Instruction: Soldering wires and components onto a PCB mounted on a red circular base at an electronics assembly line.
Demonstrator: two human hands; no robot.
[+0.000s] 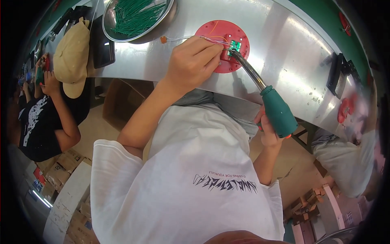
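A round red plastic base (206, 27) lies on the metal bench, with a small green circuit board (235, 46) on it. My left hand (191, 63) is closed at the base's left side, its fingertips pinching thin wires (215, 40) that run to the board. My right hand (268, 128) wraps round the green handle of a soldering iron (279, 110). The iron's metal barrel slants up and left, and its dark tip is at the board. Whether the tip touches a wire end there is too small to tell. A small orange connector (163, 39) ends the wires on the left.
A steel bowl (153, 31) of thin green wires stands at the far left of the bench (280, 57). Beside it are a dark flat tray (102, 49) and a co-worker in a tan cap (72, 55). Another person (345, 158) sits at the right, near a red part (346, 110).
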